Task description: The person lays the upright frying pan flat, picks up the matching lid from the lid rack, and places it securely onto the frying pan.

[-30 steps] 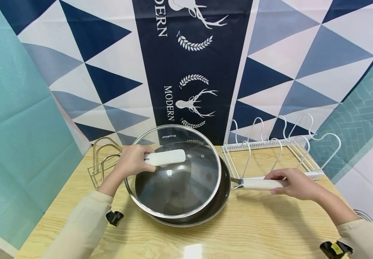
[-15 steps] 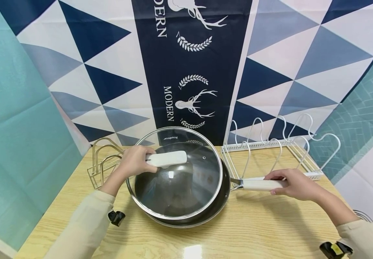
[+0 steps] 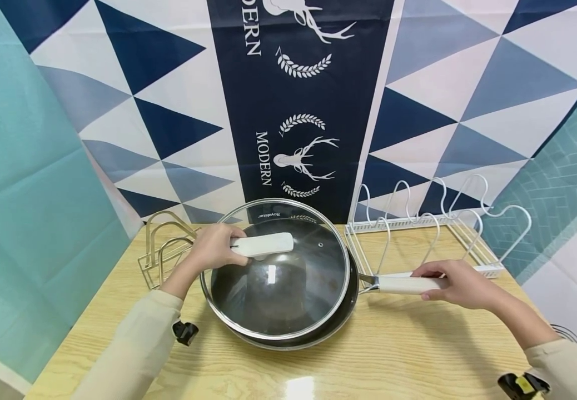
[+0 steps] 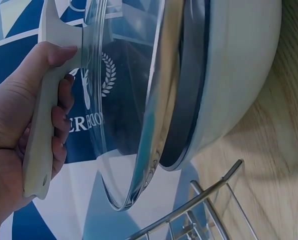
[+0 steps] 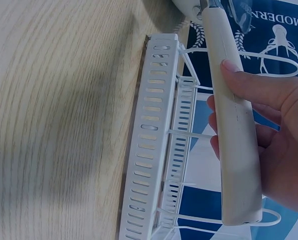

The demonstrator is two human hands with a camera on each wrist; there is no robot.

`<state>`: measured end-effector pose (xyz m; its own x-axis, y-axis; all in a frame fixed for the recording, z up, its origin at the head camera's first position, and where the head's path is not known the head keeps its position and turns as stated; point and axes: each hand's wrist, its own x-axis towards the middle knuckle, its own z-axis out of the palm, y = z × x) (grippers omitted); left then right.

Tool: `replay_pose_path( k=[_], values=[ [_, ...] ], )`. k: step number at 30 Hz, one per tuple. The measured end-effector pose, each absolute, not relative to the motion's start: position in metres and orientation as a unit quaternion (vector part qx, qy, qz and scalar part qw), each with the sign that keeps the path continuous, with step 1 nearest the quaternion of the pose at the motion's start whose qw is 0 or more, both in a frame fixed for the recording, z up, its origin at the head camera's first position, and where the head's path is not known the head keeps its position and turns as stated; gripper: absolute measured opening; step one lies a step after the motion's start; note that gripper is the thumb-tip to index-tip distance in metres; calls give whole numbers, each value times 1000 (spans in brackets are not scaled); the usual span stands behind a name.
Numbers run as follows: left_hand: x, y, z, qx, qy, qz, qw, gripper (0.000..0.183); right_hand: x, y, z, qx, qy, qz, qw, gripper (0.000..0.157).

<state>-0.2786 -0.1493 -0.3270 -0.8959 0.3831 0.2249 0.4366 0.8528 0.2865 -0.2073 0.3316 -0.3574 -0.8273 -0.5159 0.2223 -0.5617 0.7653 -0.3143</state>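
My left hand (image 3: 217,245) grips the white handle (image 3: 268,245) of a round glass lid (image 3: 293,300) with a metal rim. In the left wrist view the fingers wrap around that lid handle (image 4: 46,115). Beneath the lid is a frying pan (image 3: 344,319), dark inside, with a cream outer wall (image 4: 239,65). The lid sits off-centre over it, shifted to the far left, so a dark crescent of pan shows at the near right. My right hand (image 3: 461,284) holds the pan's cream handle (image 3: 403,285), thumb along it in the right wrist view.
A white wire rack (image 3: 393,225) stands at the back right, partly behind the pan handle. A gold-coloured wire rack (image 3: 160,250) is at the left, partly hidden by my left hand. Both stand on a wooden table (image 3: 368,355) before a patterned backdrop (image 3: 308,100).
The lid has moved slightly right and toward me over the pan, with my left hand still on its handle. My right hand and the pan stay about where they were.
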Motion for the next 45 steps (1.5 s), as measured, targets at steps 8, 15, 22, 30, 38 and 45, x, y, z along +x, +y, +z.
replay_pose_path(
  k=[8, 15, 22, 30, 38, 45],
  values=[
    [-280, -145, -333, -223, -958, -165, 74, 33, -207, 333, -359, 284, -939, 183, 61, 33],
    [-282, -141, -336, -234, -955, -173, 67, 31, -207, 332, -359, 282, -941, 178, 62, 33],
    [-281, -138, -338, -230, -957, -171, 53, 33, -206, 331, -358, 281, -941, 179, 60, 33],
    [-281, -138, -338, -226, -955, -187, 37, 33, -206, 331, -358, 282, -941, 177, 65, 33],
    [-280, -137, -338, -227, -954, -196, 26, 30, -206, 331, -357, 279, -941, 180, 63, 33],
    [-280, -138, -339, -223, -955, -195, 21, 30, -207, 331, -358, 287, -938, 178, 74, 33]
  ],
)
